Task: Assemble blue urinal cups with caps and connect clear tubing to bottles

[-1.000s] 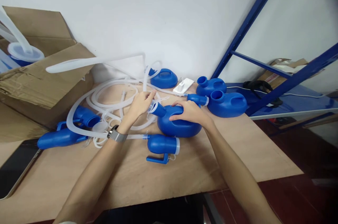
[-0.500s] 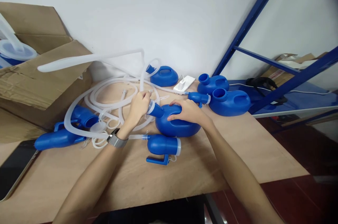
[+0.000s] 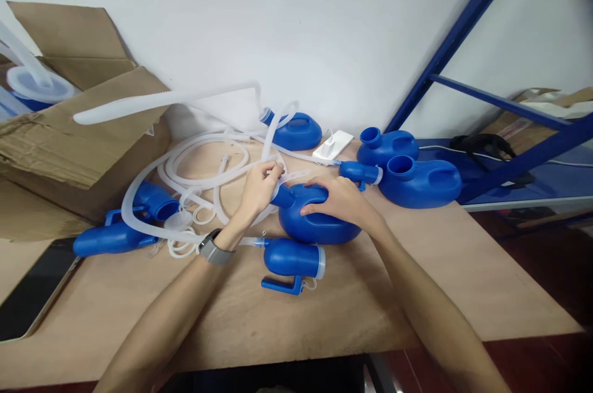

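Observation:
A blue plastic urinal bottle [image 3: 319, 229] lies on the table in front of me, its neck pointing up and left. My right hand [image 3: 340, 198] is wrapped over its top at the handle. At the neck, the bent fingers of my left hand [image 3: 264, 183] grip the whitish cap [image 3: 276, 190], which they largely hide. A translucent hose [image 3: 269, 143] rises just behind those fingers; whether it joins the cap is hidden. Nearer to me lies a smaller blue urinal bottle [image 3: 290, 257] with a white cap and a handle, joined to a hose on its left.
Coiled hoses [image 3: 185, 164] spread across the back left. A cardboard box [image 3: 92, 121] and a tablet [image 3: 39, 288] are at the left. Other blue bottles [image 3: 419, 186] stand right, near a blue rack [image 3: 445, 53]. A white power strip [image 3: 340, 143] lies behind.
The view has shifted slightly, so most things appear farther right. My left fingers have curled more tightly around the cap at the neck. My right hand keeps its hold on the bottle.

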Available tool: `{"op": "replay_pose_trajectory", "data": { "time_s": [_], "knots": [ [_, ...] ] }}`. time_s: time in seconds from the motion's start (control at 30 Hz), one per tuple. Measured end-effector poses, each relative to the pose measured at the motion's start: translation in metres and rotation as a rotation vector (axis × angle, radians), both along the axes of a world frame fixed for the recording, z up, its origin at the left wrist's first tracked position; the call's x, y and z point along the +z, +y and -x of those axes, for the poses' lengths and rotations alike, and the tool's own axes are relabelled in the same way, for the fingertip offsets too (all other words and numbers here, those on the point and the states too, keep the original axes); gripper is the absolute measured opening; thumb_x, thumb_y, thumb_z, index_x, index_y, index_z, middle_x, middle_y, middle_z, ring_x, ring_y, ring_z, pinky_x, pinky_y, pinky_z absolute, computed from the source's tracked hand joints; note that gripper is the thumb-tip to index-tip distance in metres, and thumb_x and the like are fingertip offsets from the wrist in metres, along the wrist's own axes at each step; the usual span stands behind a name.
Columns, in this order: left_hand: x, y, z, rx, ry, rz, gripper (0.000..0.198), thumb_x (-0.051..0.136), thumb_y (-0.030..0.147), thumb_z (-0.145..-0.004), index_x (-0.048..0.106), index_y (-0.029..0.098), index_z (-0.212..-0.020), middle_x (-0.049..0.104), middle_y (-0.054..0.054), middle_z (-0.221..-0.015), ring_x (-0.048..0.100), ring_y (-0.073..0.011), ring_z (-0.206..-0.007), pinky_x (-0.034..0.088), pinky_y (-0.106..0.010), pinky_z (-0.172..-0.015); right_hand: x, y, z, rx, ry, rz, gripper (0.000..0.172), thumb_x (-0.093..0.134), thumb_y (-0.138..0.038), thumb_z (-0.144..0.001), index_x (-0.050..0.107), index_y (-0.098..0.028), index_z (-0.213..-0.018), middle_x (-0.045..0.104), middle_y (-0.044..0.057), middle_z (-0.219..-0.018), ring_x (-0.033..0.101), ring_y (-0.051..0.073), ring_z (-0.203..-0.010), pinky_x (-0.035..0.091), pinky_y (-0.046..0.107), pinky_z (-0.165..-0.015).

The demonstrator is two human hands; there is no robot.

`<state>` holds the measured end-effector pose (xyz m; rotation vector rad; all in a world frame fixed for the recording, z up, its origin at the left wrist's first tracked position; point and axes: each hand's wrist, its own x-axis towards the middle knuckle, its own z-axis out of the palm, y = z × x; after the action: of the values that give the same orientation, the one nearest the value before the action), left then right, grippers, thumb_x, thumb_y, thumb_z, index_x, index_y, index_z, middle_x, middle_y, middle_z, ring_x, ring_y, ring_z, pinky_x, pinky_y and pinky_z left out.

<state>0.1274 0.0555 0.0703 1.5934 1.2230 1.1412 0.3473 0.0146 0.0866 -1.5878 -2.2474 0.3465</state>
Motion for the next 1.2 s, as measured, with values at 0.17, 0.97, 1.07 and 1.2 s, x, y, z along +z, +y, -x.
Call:
{"op": "replay_pose_trajectory", "data": {
  "time_s": [0.17,0.97,1.07,1.2],
  "knots": [
    [0.0,0.004,-0.001,-0.024,0.034,-0.022,0.033,0.052,0.047,-0.093,0.06,0.02,-0.077,0.063,-0.002,-0.071,0.065,-0.0213,-0.073,0.05,-0.029,-0.065,-0.001,-0.001,-0.001,0.023,0.015,-0.001,0.061,0.086,-0.06,-0.08,0.077,-0.025,-0.129,0.081,0.006,-0.125,0.076,0.035,-0.115,0.058,0.045,-0.1],
    [0.047,0.024,0.094,-0.402,0.017,0.141,0.098,0.083,0.039,-0.084,0.032,0.032,-0.168,0.072,-0.01,-0.126,0.077,-0.0264,-0.105,0.063,-0.044,-0.097,0.02,0.001,0.0,-0.057,0.183,0.267,0.046,0.062,-0.061,-0.098,0.078,-0.026,-0.125,0.08,0.008,-0.118,0.076,0.03,-0.107,0.061,0.044,-0.097],
    [0.048,0.024,0.099,-0.499,0.081,0.254,0.12,0.092,0.033,-0.075,0.02,0.029,-0.171,0.078,-0.008,-0.109,0.079,-0.0259,-0.096,0.064,-0.041,-0.093,0.022,0.016,-0.001,-0.027,0.254,0.414,0.054,0.047,-0.065,-0.106,0.077,-0.026,-0.127,0.08,0.007,-0.111,0.077,0.025,-0.093,0.063,0.04,-0.089],
    [0.044,0.023,0.084,-0.582,0.207,0.318,0.103,0.097,0.036,-0.065,0.049,0.021,-0.155,0.081,-0.006,-0.101,0.079,-0.0279,-0.099,0.064,-0.042,-0.094,0.018,0.031,0.001,0.028,0.28,0.376,0.056,0.047,-0.066,-0.106,0.079,-0.024,-0.124,0.08,0.008,-0.114,0.075,0.027,-0.104,0.059,0.039,-0.101]
  ]
}}
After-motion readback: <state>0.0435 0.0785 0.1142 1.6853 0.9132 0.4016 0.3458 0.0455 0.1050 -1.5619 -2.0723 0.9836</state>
